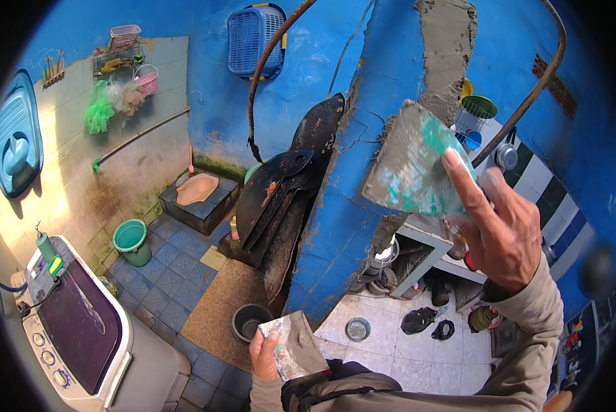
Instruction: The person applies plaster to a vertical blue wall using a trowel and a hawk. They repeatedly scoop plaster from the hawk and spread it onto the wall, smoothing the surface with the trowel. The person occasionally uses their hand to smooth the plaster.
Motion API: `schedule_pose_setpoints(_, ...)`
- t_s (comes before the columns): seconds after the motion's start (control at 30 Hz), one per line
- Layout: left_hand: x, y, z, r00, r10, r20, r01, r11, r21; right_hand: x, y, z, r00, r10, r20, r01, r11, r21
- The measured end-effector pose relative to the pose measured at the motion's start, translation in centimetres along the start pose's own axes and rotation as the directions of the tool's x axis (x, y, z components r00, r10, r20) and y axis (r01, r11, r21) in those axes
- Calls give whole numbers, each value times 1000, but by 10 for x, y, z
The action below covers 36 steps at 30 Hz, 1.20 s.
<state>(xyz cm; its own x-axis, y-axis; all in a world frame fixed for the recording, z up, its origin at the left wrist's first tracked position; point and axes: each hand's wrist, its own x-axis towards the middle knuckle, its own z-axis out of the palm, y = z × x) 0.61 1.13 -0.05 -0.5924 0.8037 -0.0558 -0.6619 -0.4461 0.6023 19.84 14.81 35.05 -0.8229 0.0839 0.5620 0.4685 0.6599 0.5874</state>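
Your right fingers (pixel 464 184) grip a green-and-grey scraper (pixel 405 163); lower left of them, your left fingers (pixel 267 345) pinch a cement-smeared plate (pixel 299 349). Looks like the plastering step, and a next stroke probably wants that scraper flat on the blue pillar (pixel 345 233) just past your right fingers. Can't tell if it's touching. Mind the chipped edges. Left of those fingers, black pans (pixel 275 199) crowd in; more room above, along the cement strip (pixel 448 48), left of the brown rod (pixel 538 89).

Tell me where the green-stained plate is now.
In the head view, the green-stained plate is right of centre, held in the right hand, before the blue pillar.
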Motion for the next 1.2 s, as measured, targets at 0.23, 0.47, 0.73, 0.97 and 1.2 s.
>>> schedule_pose_setpoints(0.23, 0, 0, 0, 1000, 20, -7, -21, 999, -31, 3, -13, 5, 978, -76, 192, 86, 995, -43)
schedule_pose_setpoints(0.47, -2, 3, -3, 1000, 16, -6, -17, 999, -48, -9, -18, -3, 942, -175, 287, 164, 984, 63)
schedule_pose_setpoints(0.73, -1, 0, -7, 1000, 6, 2, -6, 1000, -7, 12, -7, 0, 986, -54, 156, 69, 993, -92)
schedule_pose_setpoints(0.97, -4, 5, -4, 1000, 21, 7, -20, 998, -59, -13, -22, 8, 858, -267, 439, 211, 962, 173)
schedule_pose_setpoints(1.2, 0, 0, -17, 1000, 24, -11, -25, 1000, -10, -4, 6, 8, 997, -73, -12, 72, 997, -40)
